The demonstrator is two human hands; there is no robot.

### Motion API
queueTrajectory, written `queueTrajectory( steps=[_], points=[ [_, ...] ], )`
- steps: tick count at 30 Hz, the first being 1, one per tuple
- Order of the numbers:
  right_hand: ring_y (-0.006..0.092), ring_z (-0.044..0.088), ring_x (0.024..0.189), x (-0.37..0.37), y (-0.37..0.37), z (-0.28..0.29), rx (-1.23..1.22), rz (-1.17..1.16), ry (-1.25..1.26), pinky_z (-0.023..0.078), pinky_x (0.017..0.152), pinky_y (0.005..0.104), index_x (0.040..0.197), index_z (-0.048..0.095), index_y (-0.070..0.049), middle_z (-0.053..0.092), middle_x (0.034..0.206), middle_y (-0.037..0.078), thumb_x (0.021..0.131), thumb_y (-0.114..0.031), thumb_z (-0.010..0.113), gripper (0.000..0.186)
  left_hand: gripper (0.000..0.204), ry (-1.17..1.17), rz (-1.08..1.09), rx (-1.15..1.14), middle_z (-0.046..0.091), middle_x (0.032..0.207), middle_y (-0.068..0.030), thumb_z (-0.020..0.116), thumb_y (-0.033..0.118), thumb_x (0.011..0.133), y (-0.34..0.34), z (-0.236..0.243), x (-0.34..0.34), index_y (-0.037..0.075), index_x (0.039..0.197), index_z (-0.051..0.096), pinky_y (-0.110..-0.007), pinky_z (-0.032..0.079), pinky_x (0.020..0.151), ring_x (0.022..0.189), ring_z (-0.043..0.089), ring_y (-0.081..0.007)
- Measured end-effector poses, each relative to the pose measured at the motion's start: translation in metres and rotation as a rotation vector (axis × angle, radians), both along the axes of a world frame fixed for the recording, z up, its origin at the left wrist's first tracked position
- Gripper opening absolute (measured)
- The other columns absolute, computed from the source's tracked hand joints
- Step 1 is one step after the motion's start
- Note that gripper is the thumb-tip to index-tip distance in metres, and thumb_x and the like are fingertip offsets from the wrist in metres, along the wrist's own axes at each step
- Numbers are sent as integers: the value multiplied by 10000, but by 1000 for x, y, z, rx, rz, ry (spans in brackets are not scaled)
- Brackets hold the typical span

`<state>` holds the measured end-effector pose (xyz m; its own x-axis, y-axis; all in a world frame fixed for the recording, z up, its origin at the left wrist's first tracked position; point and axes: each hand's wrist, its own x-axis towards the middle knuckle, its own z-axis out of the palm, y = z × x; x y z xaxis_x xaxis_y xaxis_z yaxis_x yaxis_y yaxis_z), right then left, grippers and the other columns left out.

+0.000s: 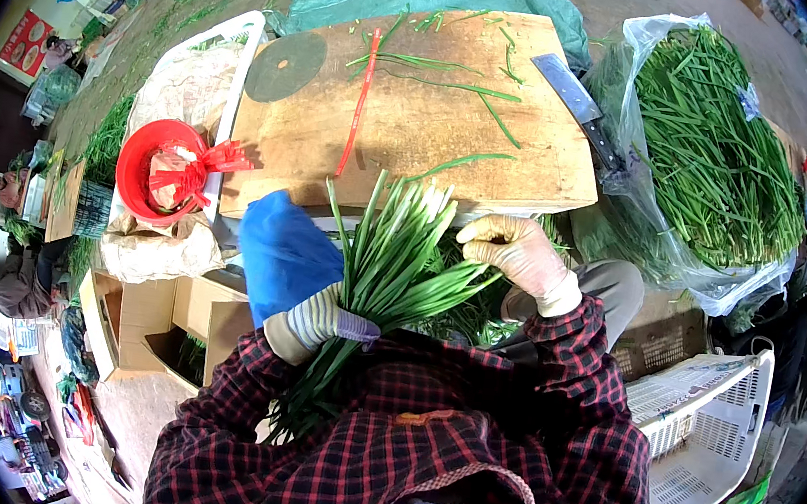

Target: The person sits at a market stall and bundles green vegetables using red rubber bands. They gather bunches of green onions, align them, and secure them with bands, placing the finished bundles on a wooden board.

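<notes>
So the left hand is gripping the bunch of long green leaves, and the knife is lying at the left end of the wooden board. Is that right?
Not quite: the knife lies at the right end of the wooden board, as the head view shows. The rest holds: the left hand is gripping the bunch of long green leaves.

Through one head-worn fisheye we look steeply down, close above the hands [522, 257], wooden board [419, 128] toward twelve o'clock, plaid jacket [315, 483] at six.
</notes>
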<state>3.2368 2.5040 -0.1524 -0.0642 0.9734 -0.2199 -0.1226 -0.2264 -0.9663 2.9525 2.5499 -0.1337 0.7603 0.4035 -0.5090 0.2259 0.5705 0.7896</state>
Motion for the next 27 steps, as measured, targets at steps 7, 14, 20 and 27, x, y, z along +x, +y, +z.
queueTrajectory(
  steps=[7,14,20,27],
  points=[
    [111,589,709,12,-11,-4,286,-760,260,464,695,229,881,641,3,634,790,59,826,-63,632,86,473,4,66,-121,629,869,-76,694,-17,662,-15,12,-6,17,1120,582,-274,461,659,704,576,-175],
    [324,440,1124,-50,-15,24,515,-393,-984,350,954,388,885,677,-85,565,1049,127,684,-204,747,244,579,-36,148,-143,632,920,-85,696,-4,688,-15,4,-4,44,1231,498,-278,462,654,718,575,-171],
    [256,457,1123,-59,2,-14,333,-363,-430,328,984,353,851,661,-51,550,1127,127,706,-91,726,164,552,-32,78,-177,624,902,-91,704,29,680,-10,3,0,33,1198,512,-278,461,603,689,581,-183],
    [186,566,772,-9,2,-24,166,-941,-434,433,775,287,767,589,6,615,862,110,772,-31,626,53,538,2,98,-163,627,905,-93,693,3,679,-8,6,-10,31,1189,523,-279,472,620,702,585,-182]
  ],
)
